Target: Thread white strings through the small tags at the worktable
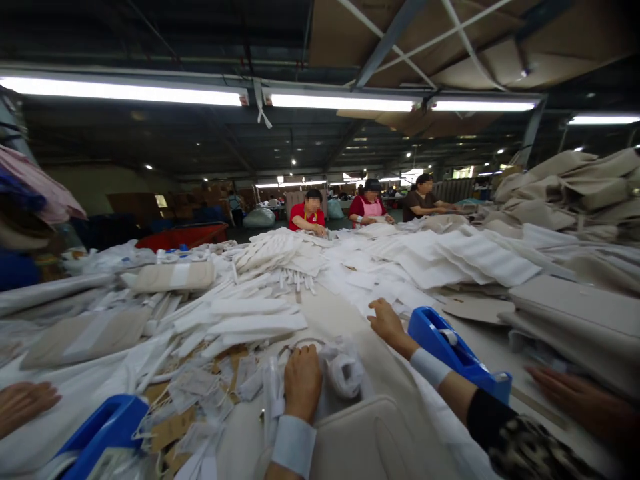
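Observation:
My left hand (303, 381), with a pale band round the wrist, is closed at the near end of the table, beside a roll of clear wrapping (345, 373); what its fingers hold is hidden. Below and right of it lies a beige padded piece (365, 440). My right hand (389, 323) reaches forward over the beige surface with fingers bent and apart, nothing in them. Just right of that hand stands a blue tape dispenser (445, 343).
Paper tags (175, 427) and another blue dispenser (105, 433) lie at the near left. Heaps of white sheets (450, 257) cover the far table. Other people's hands show at the left edge (25, 403) and right (575, 397). Three people work beyond the table.

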`<state>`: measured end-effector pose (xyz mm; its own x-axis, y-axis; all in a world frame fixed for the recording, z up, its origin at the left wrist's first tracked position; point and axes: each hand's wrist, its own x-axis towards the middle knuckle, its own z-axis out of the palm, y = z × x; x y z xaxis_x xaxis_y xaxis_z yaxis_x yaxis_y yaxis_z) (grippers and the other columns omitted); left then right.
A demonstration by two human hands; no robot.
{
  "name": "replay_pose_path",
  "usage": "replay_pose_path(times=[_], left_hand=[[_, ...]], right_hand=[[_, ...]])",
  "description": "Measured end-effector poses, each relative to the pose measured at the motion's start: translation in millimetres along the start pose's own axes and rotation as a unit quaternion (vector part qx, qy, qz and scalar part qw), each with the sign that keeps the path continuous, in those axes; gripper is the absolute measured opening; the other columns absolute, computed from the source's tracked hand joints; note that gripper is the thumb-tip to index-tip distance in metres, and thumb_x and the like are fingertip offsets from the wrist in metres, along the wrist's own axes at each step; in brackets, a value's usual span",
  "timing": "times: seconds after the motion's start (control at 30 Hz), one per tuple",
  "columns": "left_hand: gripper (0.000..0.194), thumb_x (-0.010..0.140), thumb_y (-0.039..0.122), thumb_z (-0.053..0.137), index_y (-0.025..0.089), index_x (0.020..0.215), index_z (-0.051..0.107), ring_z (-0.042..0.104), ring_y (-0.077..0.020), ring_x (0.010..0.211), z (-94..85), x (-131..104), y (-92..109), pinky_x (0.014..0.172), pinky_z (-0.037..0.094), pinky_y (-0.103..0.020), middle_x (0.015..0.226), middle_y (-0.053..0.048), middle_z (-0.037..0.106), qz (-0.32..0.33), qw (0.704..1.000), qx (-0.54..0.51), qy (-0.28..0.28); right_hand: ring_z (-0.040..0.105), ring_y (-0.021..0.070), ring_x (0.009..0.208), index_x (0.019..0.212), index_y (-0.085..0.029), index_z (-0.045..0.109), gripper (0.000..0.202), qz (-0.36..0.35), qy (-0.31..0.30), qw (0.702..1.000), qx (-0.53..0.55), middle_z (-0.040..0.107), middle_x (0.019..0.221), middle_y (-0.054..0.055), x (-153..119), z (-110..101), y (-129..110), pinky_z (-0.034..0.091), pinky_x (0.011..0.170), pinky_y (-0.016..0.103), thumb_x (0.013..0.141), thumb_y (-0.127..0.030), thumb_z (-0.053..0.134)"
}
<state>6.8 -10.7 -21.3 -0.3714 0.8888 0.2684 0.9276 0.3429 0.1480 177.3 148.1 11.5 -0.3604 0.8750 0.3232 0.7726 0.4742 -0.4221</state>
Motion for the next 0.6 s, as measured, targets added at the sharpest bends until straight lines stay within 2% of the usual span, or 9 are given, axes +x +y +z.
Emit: replay_pose_path(times=[0.1, 0.17, 0.33, 0.47, 0.6], left_hand=[[0.038, 0.086, 0.004, 0.034, 0.015, 0.103, 0.065, 0.059, -0.0255, 0.104, -2.9, -2, 1, 0.089, 0.042, -0.035, 0.107, -0.012, 0.067, -0.014, 1.0, -0.019, -0.011], [0.039, 0.085, 0.003, 0.033, 0.014, 0.104, 0.065, 0.059, -0.0266, 0.105, -3.0, -2, 1, 0.09, 0.042, -0.037, 0.108, -0.013, 0.067, -0.022, 0.999, -0.036, -0.018], [0.043, 0.085, 0.002, 0.029, 0.014, 0.106, 0.065, 0.057, -0.0291, 0.109, -0.3, -4, 1, 0.094, 0.041, -0.042, 0.111, -0.014, 0.065, -0.035, 0.997, -0.068, -0.016], [0.044, 0.085, 0.002, 0.027, 0.015, 0.105, 0.065, 0.058, -0.0273, 0.108, 0.2, -6, 1, 0.095, 0.041, -0.041, 0.111, -0.014, 0.065, -0.048, 0.994, -0.095, 0.0], [0.04, 0.084, 0.003, 0.033, 0.016, 0.111, 0.061, 0.058, -0.0247, 0.107, -1.8, -5, 1, 0.093, 0.044, -0.037, 0.112, -0.012, 0.064, -0.071, 0.982, -0.159, 0.07]], right_hand=[[0.046, 0.0343, 0.118, 0.124, -0.008, 0.052, 0.051, 0.067, -0.016, 0.996, -0.064, 0.05, 0.124, 0.022, 28, 19, 22, 0.035, 0.094, 0.043, 0.073, -0.011, 0.057], [0.046, 0.0378, 0.117, 0.131, -0.007, 0.046, 0.059, 0.099, -0.025, 0.99, -0.094, 0.049, 0.124, 0.024, 37, 33, 29, 0.035, 0.091, 0.048, 0.073, -0.009, 0.054], [0.048, 0.0354, 0.117, 0.126, -0.009, 0.05, 0.051, 0.117, -0.028, 0.985, -0.125, 0.052, 0.121, 0.022, 42, 53, 30, 0.034, 0.092, 0.047, 0.076, -0.003, 0.041], [0.054, 0.0327, 0.115, 0.122, -0.009, 0.054, 0.047, 0.123, -0.031, 0.987, -0.094, 0.055, 0.12, 0.022, 44, 46, 27, 0.039, 0.09, 0.045, 0.078, -0.003, 0.037], [0.059, 0.0356, 0.11, 0.117, -0.007, 0.058, 0.047, 0.13, -0.05, 0.99, -0.031, 0.059, 0.119, 0.024, 44, 21, 13, 0.046, 0.083, 0.044, 0.075, -0.005, 0.038]])
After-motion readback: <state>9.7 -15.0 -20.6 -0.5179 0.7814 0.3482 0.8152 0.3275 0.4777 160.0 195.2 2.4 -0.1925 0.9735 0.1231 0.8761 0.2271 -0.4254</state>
